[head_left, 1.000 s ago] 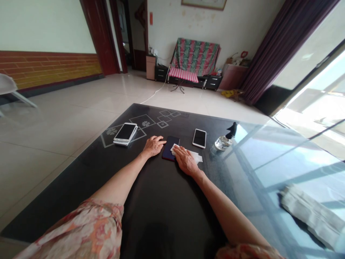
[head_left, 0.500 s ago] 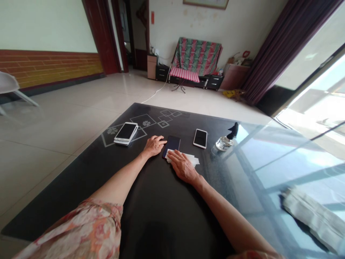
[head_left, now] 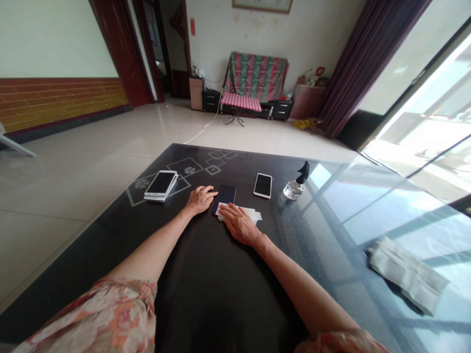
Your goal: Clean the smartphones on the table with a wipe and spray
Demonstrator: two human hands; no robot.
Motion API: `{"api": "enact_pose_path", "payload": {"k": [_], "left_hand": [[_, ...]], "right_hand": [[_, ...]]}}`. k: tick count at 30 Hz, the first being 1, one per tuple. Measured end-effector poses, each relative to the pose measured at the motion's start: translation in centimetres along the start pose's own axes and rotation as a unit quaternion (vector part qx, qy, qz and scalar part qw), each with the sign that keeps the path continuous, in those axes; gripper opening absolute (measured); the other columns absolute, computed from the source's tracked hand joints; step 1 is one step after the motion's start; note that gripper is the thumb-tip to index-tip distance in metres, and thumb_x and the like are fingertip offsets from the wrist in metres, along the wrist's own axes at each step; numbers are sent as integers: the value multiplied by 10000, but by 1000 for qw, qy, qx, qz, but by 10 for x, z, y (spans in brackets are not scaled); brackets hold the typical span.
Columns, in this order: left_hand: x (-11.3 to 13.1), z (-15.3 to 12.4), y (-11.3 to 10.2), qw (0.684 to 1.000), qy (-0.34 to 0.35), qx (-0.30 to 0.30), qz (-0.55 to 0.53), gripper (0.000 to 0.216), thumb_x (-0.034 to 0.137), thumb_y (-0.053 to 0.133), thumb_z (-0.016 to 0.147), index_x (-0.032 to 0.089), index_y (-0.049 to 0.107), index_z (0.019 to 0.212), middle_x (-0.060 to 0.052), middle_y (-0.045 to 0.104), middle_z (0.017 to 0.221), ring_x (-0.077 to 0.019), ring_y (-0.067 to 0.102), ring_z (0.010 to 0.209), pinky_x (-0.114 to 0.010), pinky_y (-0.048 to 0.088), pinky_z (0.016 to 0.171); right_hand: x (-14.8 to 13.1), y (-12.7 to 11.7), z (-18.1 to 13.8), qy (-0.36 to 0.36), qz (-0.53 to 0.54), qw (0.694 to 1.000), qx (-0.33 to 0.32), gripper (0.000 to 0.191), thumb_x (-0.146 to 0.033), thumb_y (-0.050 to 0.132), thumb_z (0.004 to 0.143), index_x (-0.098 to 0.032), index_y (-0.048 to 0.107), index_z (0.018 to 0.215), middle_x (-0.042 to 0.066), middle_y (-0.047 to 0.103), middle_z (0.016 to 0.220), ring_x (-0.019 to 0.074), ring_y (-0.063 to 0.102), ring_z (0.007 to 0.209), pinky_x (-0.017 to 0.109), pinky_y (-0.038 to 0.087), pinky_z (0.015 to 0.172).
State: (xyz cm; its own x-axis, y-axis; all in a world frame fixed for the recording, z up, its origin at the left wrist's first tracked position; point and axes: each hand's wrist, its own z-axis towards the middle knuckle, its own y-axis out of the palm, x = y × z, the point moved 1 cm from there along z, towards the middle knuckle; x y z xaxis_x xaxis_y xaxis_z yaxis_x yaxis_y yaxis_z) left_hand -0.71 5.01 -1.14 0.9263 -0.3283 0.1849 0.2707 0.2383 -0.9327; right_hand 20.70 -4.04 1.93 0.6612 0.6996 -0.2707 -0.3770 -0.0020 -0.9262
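Lays the right hand (head_left: pixel 240 224) palm down over a white tissue (head_left: pixel 254 214), on the near end of a dark blue phone (head_left: pixel 227 194), with fingers stretched forward and pressed close together. Cannot tell the position of the right thumb from this view. Lets the tissue run out past the right edge of the dark blue phone, onto a glossy black table (head_left: pixel 228 284).

Rests the left hand (head_left: pixel 200 200) palm down just left of the dark blue phone, with fingers slightly spread and one tip reaching the left edge of the phone. Cannot tell thumb from forefinger at that edge.

Has the dark blue phone lying flat on the black table between both hands, bare at the far end and partly covered at the near end. Has a white phone (head_left: pixel 263 186) lying face up to the right of the dark blue phone, apart from it, and beyond that, farther right, a clear spray bottle (head_left: pixel 295 189) with a black top. Has a stack of white phones (head_left: pixel 161 184) well to the left of the dark blue phone, past the left hand. Has a folded grey cloth (head_left: pixel 406 274) far to the right of the dark blue phone and nearer the body.

Wears a floral sleeve (head_left: pixel 110 314) on the left arm. Faces a striped stool (head_left: pixel 241 102) and a patterned cover (head_left: pixel 257 73) well beyond the dark blue phone, with a purple curtain (head_left: pixel 362 63) far off to its right.
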Motion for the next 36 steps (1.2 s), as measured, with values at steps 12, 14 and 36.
{"api": "enact_pose_path", "payload": {"k": [12, 14, 36], "left_hand": [[3, 0, -1, 1000, -1, 1, -8, 350, 262, 479, 914, 400, 679, 1166, 62, 564, 1363, -244, 485, 1218, -410, 442, 1035], [3, 0, -1, 1000, 1, -3, -7, 350, 260, 479, 913, 397, 680, 1164, 63, 567, 1359, -239, 489, 1211, -399, 450, 1024], [5, -2, -2, 1000, -2, 0, -9, 364, 254, 458, 914, 376, 682, 1173, 55, 560, 1372, -262, 466, 1231, -434, 425, 1048]], "right_hand": [[-3, -2, 0, -45, 0, 999, -10, 426, -272, 380, 993, -234, 479, 1406, 43, 444, 1486, 233, 337, 1409, 425, 317, 1129], [-10, 1, 10, -54, 4, 999, -5, 423, -267, 388, 990, -222, 485, 1400, 49, 454, 1479, 235, 340, 1406, 427, 313, 1127], [29, -12, -20, 22, -3, 1000, 5, 433, -287, 343, 1004, -270, 467, 1419, 36, 436, 1488, 221, 371, 1396, 442, 353, 1121]]}}
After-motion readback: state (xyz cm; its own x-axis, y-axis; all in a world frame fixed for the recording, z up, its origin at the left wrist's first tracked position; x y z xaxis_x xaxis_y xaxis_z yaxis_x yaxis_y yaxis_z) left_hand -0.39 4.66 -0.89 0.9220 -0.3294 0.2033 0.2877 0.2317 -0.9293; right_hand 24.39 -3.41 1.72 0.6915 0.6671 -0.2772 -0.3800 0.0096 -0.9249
